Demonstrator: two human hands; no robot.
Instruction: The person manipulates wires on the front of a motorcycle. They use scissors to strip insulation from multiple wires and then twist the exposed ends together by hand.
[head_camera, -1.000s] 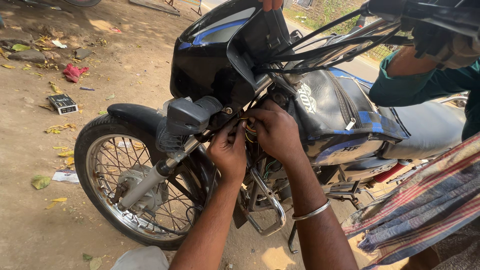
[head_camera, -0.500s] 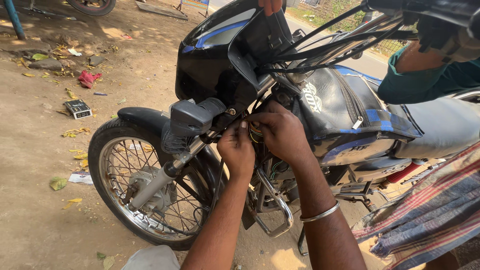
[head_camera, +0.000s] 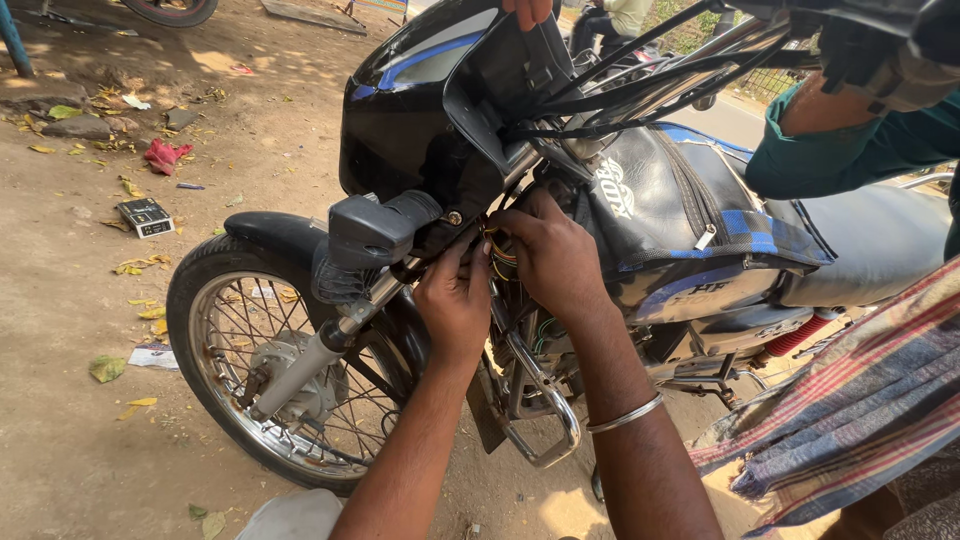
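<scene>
Leaf-strewn dirt ground (head_camera: 90, 460) outdoors; motorcycle (head_camera: 640, 200) nose toward 8 o'clock; left hand (head_camera: 455, 300) and right hand (head_camera: 555, 255) together, pinching wires (head_camera: 497, 250).

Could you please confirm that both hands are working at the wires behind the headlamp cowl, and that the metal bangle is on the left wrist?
Not quite: the head view shows the metal bangle on the right wrist. Both the left hand and the right hand are indeed at the wires behind the headlamp cowl.

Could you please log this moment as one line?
left hand: on yellow wire bundle | right hand: on bundle | black motorcycle: parked
</scene>
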